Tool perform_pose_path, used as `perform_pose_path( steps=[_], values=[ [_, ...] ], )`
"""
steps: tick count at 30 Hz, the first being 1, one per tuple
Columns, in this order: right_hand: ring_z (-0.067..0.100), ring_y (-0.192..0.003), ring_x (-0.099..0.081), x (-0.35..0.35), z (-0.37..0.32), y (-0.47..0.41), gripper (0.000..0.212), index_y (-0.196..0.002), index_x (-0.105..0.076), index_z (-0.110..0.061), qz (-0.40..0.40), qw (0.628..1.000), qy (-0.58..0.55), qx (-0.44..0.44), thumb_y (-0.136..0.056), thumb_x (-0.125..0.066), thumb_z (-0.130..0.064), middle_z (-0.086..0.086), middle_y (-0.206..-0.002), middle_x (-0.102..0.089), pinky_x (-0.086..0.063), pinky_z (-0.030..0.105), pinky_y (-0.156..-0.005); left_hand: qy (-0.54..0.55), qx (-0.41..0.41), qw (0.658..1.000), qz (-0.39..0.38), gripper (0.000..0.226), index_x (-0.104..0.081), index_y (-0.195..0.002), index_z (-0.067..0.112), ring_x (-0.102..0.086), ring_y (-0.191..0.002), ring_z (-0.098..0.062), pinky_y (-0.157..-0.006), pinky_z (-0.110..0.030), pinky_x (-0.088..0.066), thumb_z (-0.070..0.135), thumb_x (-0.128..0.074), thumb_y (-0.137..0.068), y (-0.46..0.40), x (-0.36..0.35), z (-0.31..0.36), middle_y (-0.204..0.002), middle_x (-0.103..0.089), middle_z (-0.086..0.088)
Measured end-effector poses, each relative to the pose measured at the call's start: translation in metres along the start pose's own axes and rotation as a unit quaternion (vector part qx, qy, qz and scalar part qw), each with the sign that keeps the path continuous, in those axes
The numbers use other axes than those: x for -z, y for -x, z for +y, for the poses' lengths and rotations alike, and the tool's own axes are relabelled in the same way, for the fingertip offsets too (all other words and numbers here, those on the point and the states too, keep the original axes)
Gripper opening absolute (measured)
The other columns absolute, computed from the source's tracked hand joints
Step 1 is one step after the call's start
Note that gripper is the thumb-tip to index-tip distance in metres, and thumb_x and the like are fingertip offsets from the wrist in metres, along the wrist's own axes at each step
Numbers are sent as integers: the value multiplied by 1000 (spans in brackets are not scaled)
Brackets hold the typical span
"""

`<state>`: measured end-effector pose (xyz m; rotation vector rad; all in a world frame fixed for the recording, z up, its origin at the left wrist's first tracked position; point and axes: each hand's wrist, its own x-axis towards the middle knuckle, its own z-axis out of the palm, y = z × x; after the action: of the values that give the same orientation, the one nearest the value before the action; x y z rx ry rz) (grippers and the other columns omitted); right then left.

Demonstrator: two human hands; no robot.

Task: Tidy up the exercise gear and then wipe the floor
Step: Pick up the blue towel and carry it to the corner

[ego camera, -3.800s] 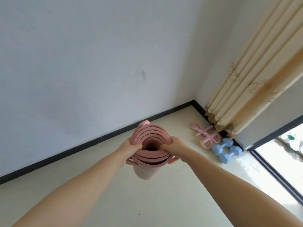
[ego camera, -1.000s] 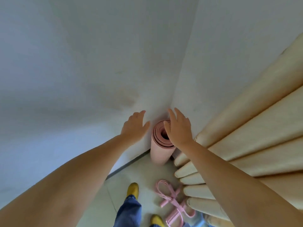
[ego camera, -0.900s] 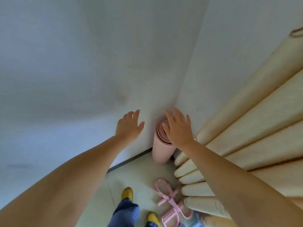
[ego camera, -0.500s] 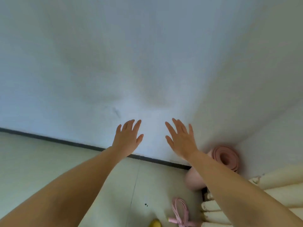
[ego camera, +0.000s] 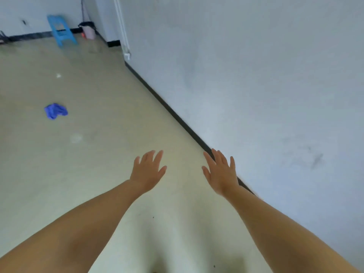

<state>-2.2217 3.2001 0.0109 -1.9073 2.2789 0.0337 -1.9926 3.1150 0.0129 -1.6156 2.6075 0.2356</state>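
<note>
Hands free | my left hand (ego camera: pixel 146 174) and right hand (ego camera: pixel 221 174) spread, grip empty | purple cloth (ego camera: pixel 55 110) crumpled far-left on floor (ego camera: pixel 98 125), ready for wiping | exercise gear unseen.

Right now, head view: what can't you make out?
- Blue cloth on the floor: crumpled and small, so its kind is unclear.
- Container beside the blue stool: far off and blurred; contents unreadable.
- Dark thing at the left edge: cut off by the frame.
- Left hand and right hand: backs face the camera, palms hidden.
</note>
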Motion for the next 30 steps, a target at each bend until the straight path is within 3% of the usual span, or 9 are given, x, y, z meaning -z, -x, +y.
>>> perform_pose_path(
  steps=[3,10,19,30],
  values=[
    [19,-148,3,5,-91,-37,66,-152,3,-30,1,996,11,84,-90,8,-54,0,-161,2,1,51,-119,14,78,997,13,59,-10,-151,20,-18,-143,-22,-116,-45,-14,45,-25,-100,14,14,-85,-156,-19,-9],
    [18,-148,0,8,-225,-122,55,-152,-1,-29,-1,976,59,210,-101,-15,-44,1,-161,-1,0,49,-118,55,186,981,20,58,-9,-151,20,-19,-143,-22,-116,-44,-15,44,-23,-100,29,18,-205,-155,-19,-7],
    [19,-148,1,3,-336,-290,54,-152,2,-29,-17,965,89,244,-102,-12,-44,1,-161,2,0,50,-119,49,277,959,37,58,-9,-150,21,-20,-142,-22,-116,-44,-18,45,-24,-100,-55,43,-375,-154,-19,-7],
    [19,-148,-5,21,-533,-505,54,-152,-4,-28,-38,936,93,337,-102,-17,-42,2,-160,-4,-5,51,-117,79,406,910,22,58,-10,-150,22,-23,-142,-23,-116,-43,-20,46,-25,-100,-150,77,-578,-154,-20,-6]
  ],
)
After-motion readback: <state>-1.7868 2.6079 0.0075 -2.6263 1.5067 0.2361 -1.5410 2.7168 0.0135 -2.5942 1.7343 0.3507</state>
